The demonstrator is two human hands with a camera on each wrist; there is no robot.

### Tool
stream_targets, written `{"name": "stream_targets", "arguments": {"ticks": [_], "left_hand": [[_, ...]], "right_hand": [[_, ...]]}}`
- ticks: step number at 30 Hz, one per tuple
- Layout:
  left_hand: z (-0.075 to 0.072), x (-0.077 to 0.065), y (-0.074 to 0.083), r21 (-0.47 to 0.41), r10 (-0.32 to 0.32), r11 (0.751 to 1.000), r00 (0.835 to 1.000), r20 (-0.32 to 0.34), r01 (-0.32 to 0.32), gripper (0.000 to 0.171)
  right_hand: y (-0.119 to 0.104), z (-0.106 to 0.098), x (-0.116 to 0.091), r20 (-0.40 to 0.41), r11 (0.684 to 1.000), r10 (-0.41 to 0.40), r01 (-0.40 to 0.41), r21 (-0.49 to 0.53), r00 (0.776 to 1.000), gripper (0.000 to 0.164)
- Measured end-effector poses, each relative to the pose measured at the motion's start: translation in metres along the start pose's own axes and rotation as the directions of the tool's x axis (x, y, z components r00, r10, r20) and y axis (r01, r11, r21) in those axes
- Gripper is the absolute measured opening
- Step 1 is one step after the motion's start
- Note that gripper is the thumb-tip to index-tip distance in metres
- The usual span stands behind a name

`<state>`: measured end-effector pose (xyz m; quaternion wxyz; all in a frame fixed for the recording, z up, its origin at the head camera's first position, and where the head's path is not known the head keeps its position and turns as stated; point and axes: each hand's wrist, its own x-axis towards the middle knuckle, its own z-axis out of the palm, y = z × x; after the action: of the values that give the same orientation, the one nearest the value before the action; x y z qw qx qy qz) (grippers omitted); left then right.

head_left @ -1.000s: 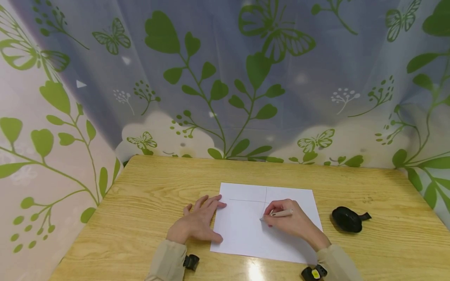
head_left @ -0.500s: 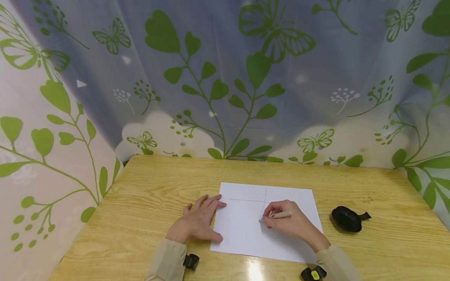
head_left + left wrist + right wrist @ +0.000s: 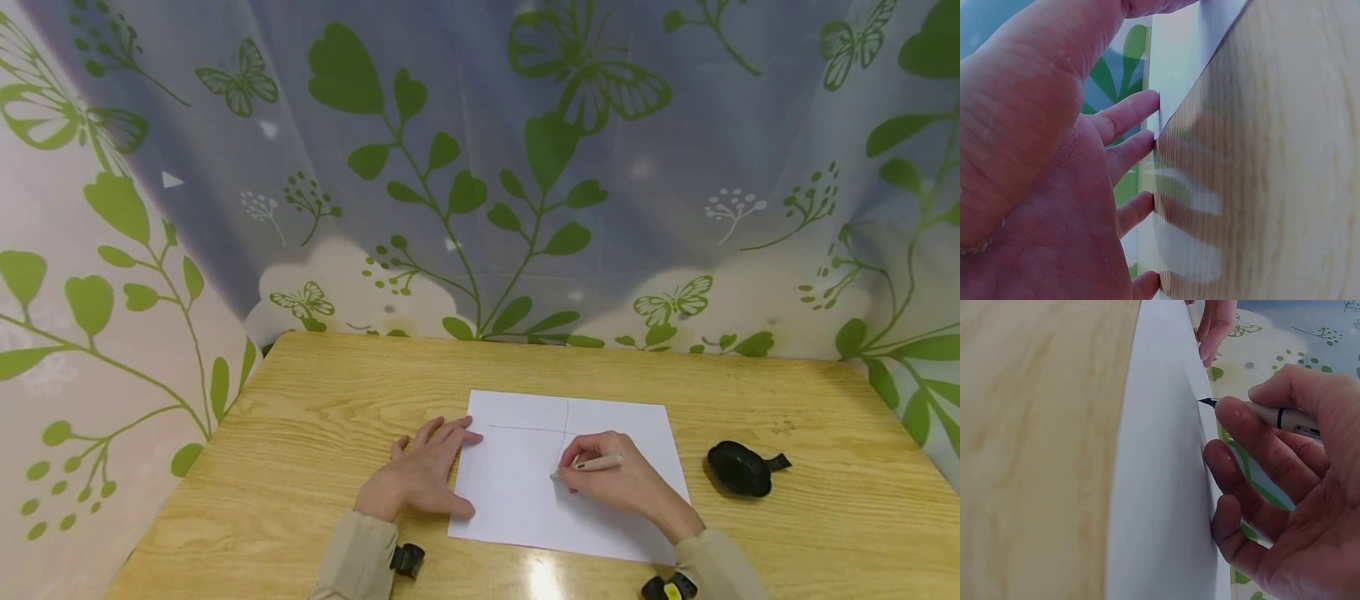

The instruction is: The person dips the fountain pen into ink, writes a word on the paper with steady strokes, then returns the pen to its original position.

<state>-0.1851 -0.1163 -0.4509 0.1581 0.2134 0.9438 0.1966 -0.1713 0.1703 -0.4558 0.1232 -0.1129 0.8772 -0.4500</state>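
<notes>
A white sheet of paper [image 3: 510, 492] lies on the wooden table, bearing a thin horizontal line crossed by a vertical one that curves down to the left. Between thumb and fingers, my right hand [image 3: 626, 477] pinches a beige fountain pen [image 3: 600, 462]. In the right wrist view the pen's dark nib [image 3: 1207, 401] meets the paper, and the lower fingers are curled against the sheet. My left hand [image 3: 420, 479] is spread at the paper's left edge, its thumb and some fingertips on the sheet; the left wrist view shows the other fingertips [image 3: 1138, 212] on bare wood.
To the right of the paper is a small black pan-shaped dish [image 3: 738, 468] with a short handle. A curtain [image 3: 480, 208] printed with green leaves and butterflies hangs behind the wooden table [image 3: 360, 375]. Dark bands [image 3: 407, 560] circle both wrists.
The right hand and pen have shifted slightly down and left across the paper, drawing the curved stroke a little longer. My left hand stays in place.
</notes>
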Motion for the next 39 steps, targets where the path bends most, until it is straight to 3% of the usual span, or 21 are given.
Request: {"name": "stream_targets", "arguments": {"ticks": [39], "left_hand": [[0.0003,0.0004,0.0002,0.000,-0.006,1.000,1.000,0.005,0.006,0.083]], "right_hand": [[-0.0001,0.0053,-0.0049,0.021,0.998,-0.063,0.063,0.000,0.998,0.004]]}}
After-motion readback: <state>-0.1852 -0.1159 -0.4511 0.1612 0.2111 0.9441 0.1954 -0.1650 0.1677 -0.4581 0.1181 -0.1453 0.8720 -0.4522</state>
